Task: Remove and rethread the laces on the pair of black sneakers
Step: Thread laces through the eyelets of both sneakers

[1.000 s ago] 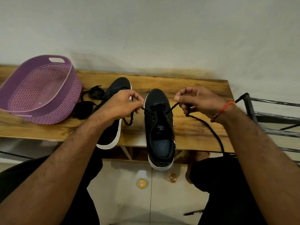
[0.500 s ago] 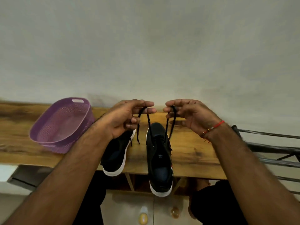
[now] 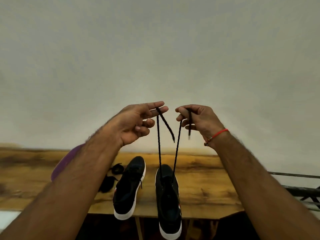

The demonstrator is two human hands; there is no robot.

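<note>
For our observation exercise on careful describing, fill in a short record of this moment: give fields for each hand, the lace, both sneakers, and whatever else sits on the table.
Left hand: raised, pinches one end of the lace between extended fingers
Right hand: raised, fingers curled round the other end
Lace: black, two strands running taut down into the right-side sneaker
Right-side sneaker: black, white sole, heel overhanging the table edge
Left-side sneaker: black, on the table, apart from the other
Loose lace: black, heaped beside the left-side sneaker
Purple basket: mostly hidden behind the left forearm

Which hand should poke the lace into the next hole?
Probably the left hand: its black lace end hangs longer and free; the right hand's tip lies against its fingers.
</note>
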